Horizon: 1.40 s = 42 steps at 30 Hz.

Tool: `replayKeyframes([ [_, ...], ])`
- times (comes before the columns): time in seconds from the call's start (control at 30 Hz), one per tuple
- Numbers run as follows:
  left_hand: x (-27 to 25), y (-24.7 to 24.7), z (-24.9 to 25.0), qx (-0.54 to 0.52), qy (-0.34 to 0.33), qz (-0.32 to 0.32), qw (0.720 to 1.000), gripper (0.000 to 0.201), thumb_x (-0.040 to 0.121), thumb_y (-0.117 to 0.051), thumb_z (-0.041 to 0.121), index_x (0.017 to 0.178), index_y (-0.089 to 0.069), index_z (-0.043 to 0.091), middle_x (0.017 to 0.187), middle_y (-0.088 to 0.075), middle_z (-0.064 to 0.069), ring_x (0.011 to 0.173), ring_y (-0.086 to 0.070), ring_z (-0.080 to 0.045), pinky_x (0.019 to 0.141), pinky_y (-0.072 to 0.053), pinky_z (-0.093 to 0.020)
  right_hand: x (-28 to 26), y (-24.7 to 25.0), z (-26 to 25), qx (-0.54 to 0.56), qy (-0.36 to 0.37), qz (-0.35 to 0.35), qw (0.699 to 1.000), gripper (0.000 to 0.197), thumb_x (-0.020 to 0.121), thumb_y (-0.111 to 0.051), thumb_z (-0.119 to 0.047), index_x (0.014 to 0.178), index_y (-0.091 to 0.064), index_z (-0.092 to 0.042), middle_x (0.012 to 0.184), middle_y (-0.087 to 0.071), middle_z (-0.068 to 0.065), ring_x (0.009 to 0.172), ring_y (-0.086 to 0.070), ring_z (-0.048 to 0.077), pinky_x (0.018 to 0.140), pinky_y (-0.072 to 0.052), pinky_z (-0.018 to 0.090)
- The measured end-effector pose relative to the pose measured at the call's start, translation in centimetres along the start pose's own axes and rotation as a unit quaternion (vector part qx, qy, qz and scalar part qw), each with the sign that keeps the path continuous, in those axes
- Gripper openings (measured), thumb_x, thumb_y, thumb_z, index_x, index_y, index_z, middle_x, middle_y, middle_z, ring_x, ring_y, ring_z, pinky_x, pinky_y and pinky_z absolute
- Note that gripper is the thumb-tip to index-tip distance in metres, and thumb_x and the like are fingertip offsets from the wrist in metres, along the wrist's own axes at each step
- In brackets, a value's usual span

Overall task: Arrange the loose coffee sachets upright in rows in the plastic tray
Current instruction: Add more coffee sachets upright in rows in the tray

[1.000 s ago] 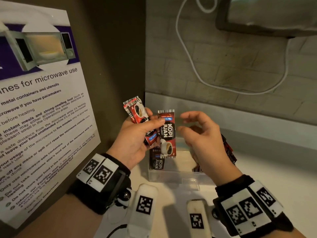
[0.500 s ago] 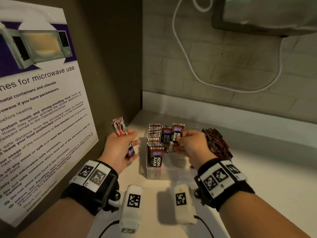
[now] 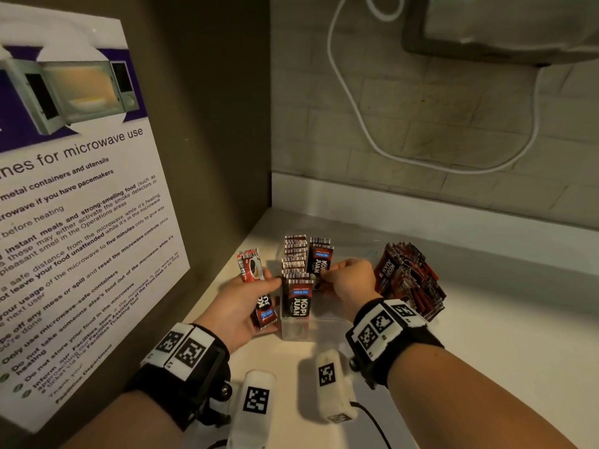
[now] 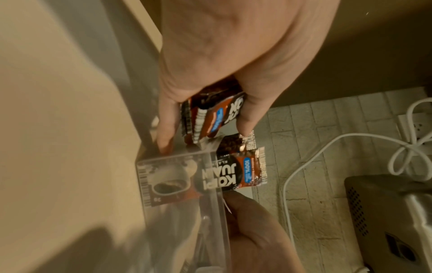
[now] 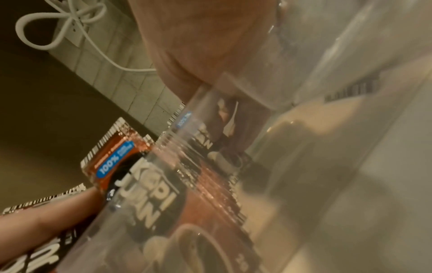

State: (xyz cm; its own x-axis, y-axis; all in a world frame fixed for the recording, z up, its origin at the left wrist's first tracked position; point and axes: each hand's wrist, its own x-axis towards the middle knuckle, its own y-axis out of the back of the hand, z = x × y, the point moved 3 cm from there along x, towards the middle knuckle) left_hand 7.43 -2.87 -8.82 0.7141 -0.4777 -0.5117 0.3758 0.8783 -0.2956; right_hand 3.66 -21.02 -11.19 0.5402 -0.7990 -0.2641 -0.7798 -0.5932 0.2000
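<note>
clear plastic tray point(image 3: 293, 330): my right hand point(image 3: 348, 281) pinches one sachet point(image 3: 319, 259) into it, my left hand point(image 3: 240, 306) grips spares point(image 3: 257, 288). a bump could tip the standing row point(image 3: 295, 270).

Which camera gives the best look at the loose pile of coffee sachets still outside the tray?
The head view: the loose pile sits in full on the counter right of the right hand. Neither wrist view shows the pile, only sachets in the tray or the left hand.

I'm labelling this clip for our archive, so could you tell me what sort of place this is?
Probably an office pantry or shared kitchenette: a wall poster gives rules for microwave use, coffee sachets stand in a clear plastic tray on a counter.
</note>
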Motion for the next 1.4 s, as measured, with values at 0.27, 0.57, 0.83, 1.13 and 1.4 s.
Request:
replayKeyframes([
  [0.27,0.2,0.1,-0.1,0.003,-0.004,0.004,1.000,0.017,0.086,-0.065,0.002,0.081,-0.060,0.017,0.082,-0.071,-0.007,0.089,-0.068,-0.031,0.086,-0.052,-0.057,0.7,-0.5,0.2,-0.022,0.003,-0.008,1.000,0.024,0.079,-0.072,-0.002,0.066,-0.055,-0.014,0.079,-0.067,0.011,0.086,-0.068,0.030,0.084,-0.056,0.049],
  [0.57,1.0,1.4,-0.1,-0.020,-0.003,0.035,0.999,0.019,0.081,-0.072,0.005,0.082,-0.060,0.020,0.101,-0.070,-0.007,0.099,-0.066,-0.027,0.077,-0.053,-0.060,1.1,-0.4,0.4,-0.042,0.018,-0.002,0.999,0.025,0.078,-0.074,-0.005,0.067,-0.054,-0.014,0.088,-0.069,0.015,0.088,-0.066,0.029,0.086,-0.054,0.048],
  [0.83,0.6,2.2,2.6,-0.052,-0.036,0.029,0.998,0.006,0.087,-0.064,0.017,0.085,-0.058,0.015,0.076,-0.055,-0.002,0.071,-0.055,-0.014,0.054,-0.044,-0.027,-0.1,1.4,-1.6,-0.023,0.058,0.021,0.998,0.033,0.072,-0.081,-0.012,0.076,-0.048,-0.018,0.088,-0.060,0.008,0.083,-0.060,0.026,0.081,-0.055,0.042],
  [1.13,-1.9,-1.4,5.0,-0.002,-0.165,-0.091,0.982,0.015,0.090,-0.061,0.012,0.105,-0.062,0.013,0.086,-0.075,-0.009,0.075,-0.073,-0.021,0.048,-0.057,-0.032,-7.3,3.4,-8.6,0.041,0.216,-0.158,0.963,0.016,0.081,-0.072,-0.008,0.074,-0.059,-0.012,0.061,-0.055,-0.002,0.045,-0.046,0.004,0.044,-0.037,0.015],
  [1.4,-2.7,-4.4,4.9,0.008,-0.186,-0.114,0.976,0.018,0.085,-0.068,0.019,0.102,-0.066,0.017,0.092,-0.074,-0.007,0.078,-0.072,-0.022,0.055,-0.056,-0.032,-8.8,2.9,-8.1,0.007,0.226,-0.180,0.957,0.009,0.081,-0.072,-0.003,0.083,-0.063,-0.005,0.065,-0.055,0.005,0.040,-0.046,0.001,0.039,-0.036,0.014],
])
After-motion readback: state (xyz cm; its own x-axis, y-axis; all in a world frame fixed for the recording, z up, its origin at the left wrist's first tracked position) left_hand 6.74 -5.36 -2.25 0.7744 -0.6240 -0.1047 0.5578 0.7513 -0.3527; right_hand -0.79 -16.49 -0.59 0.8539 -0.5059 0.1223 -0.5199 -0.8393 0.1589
